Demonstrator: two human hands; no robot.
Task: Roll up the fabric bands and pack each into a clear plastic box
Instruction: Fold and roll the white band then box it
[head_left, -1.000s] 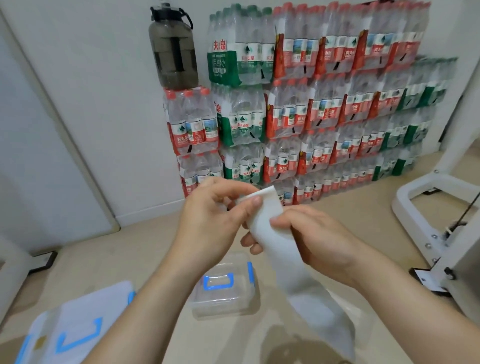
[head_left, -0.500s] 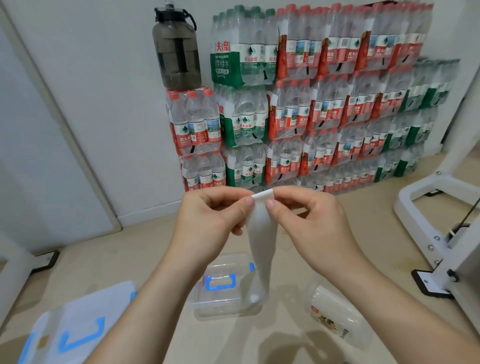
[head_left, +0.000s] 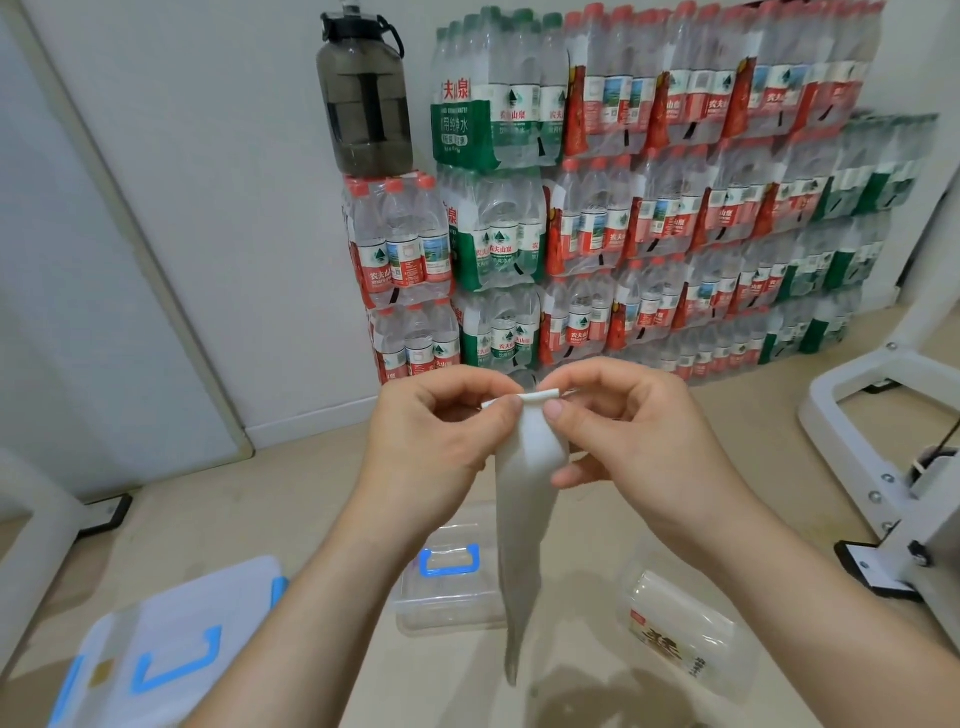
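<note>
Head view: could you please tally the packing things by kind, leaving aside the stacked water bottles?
1 fabric band
2 boxes with blue handles: small box, big box
1 plastic packet
Total: 4

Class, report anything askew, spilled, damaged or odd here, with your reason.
Only the labelled clear tub lies on its side on the floor, right of the clear plastic box. Nothing looks spilled or damaged. The left hand and right hand pinch the fabric band.

left hand (head_left: 427, 446), right hand (head_left: 631, 434): apparently in pinch
</note>
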